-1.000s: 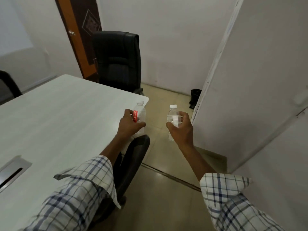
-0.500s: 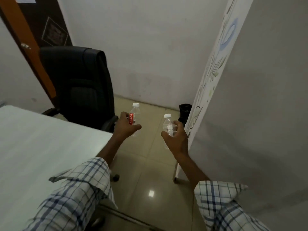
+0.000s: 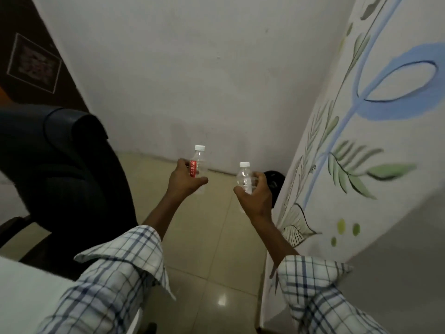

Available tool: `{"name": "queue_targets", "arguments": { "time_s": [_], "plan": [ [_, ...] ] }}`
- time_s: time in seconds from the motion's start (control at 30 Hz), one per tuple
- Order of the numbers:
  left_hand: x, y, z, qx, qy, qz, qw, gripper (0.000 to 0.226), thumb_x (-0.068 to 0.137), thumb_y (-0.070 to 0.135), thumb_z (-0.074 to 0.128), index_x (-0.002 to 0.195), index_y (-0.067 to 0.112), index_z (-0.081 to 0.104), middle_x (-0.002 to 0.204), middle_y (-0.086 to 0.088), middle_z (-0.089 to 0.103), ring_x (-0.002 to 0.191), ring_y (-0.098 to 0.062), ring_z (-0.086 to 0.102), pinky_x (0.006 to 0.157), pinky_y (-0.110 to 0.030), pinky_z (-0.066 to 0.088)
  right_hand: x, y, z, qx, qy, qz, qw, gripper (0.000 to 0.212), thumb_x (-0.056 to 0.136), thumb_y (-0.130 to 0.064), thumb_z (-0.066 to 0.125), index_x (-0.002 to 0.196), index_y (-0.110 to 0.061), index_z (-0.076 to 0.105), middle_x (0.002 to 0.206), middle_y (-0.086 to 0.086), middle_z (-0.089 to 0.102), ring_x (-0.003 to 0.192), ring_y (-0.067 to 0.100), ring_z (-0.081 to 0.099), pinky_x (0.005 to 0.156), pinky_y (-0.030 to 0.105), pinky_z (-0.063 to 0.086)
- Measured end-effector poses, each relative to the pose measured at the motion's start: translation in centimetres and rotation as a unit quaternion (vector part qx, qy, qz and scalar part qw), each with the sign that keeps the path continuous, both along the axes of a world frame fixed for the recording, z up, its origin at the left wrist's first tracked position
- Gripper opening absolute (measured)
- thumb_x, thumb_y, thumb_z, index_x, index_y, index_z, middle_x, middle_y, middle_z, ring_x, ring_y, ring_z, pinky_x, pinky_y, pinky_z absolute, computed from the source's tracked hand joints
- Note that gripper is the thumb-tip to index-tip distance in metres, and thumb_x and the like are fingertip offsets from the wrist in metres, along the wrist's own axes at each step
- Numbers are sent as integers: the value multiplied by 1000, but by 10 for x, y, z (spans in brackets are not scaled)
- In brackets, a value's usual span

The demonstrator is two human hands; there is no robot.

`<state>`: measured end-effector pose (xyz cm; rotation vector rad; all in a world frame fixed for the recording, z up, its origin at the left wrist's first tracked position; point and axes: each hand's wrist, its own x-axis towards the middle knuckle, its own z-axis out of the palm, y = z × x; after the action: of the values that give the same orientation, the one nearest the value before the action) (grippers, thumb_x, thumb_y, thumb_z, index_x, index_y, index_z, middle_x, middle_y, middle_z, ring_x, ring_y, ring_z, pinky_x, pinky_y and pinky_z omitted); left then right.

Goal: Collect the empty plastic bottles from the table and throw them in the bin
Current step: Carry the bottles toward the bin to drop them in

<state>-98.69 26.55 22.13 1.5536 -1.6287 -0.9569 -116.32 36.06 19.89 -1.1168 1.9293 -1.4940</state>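
Bottles sat upright, one gripped in your left hand [image 3: 185, 180], one in your right hand [image 3: 252, 196]; the bin [image 3: 274, 182] waited at one o'clock, so releasing directly above seemed wise.

Clearance, as I read it from the head view:
- 12 o'clock: open tiled floor [image 3: 204, 237] runs ahead to the plain wall [image 3: 192, 80]; I see passage here.
- 9 o'clock: black office chair [image 3: 65, 169] crowds the left side.
- 3 o'clock: painted panel [image 3: 361, 165] closes the right.
- 1 o'clock: dark bin [image 3: 274, 179], partly hidden behind my right hand [image 3: 252, 198].
- 7 o'clock: table corner [image 3: 29, 292].
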Motion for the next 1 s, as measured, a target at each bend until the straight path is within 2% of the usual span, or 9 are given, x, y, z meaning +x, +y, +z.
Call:
{"name": "queue_targets", "arguments": {
  "time_s": [0.13, 0.23, 0.47, 0.7, 0.9, 1.0],
  "plan": [
    [-30, -90, -1, 4, -8, -7, 1000, 60, 59, 27, 76, 111, 16, 48, 98, 2, 68, 91, -21, 65, 87, -42, 54, -33, -80, -6, 5, -5, -22, 1000, 57, 75, -20, 78, 126, -17, 52, 103, 3, 67, 74, 6, 61, 64, 23, 51],
    [-54, -166, -4, 6, -10, -18, 1000, 60, 61, 25, 78, 112, 15, 48, 95, 4, 65, 92, -22, 65, 86, -40, 54, -57, -144, -13, 6, -4, -43, 999, 57, 76, -17, 78, 126, -14, 53, 105, 4, 66, 74, 1, 59, 58, 10, 45],
    [-111, -343, -12, 8, -49, -92, 995, 60, 67, 22, 79, 117, 15, 47, 100, 2, 66, 95, -20, 64, 88, -41, 54, -107, -287, -23, 3, -27, -103, 994, 52, 80, -9, 77, 126, -7, 54, 105, 3, 62, 71, -6, 52, 58, -1, 40],
    [-180, -478, -13, 16, -60, -149, 987, 63, 68, 22, 81, 119, 13, 46, 106, -3, 67, 95, -20, 63, 87, -41, 54, -164, -391, -34, 9, -50, -154, 987, 53, 81, -8, 76, 128, -9, 52, 102, 7, 66, 70, 2, 58, 54, 6, 45],
    [-292, -580, -52, 46, -60, -228, 971, 65, 66, 21, 82, 118, 13, 46, 106, -3, 66, 96, -21, 65, 85, -47, 57, -252, -469, -76, 28, -56, -230, 971, 52, 83, -15, 77, 128, -12, 51, 99, 0, 63, 78, 9, 63, 57, 8, 46],
    [-359, -623, -84, 65, -73, -278, 956, 66, 65, 19, 86, 117, 13, 46, 107, -5, 66, 97, -23, 65, 84, -48, 57, -301, -503, -112, 43, -77, -257, 962, 51, 87, -15, 74, 130, -12, 48, 104, -1, 60, 79, 3, 58, 58, 5, 45]
  ]
}}
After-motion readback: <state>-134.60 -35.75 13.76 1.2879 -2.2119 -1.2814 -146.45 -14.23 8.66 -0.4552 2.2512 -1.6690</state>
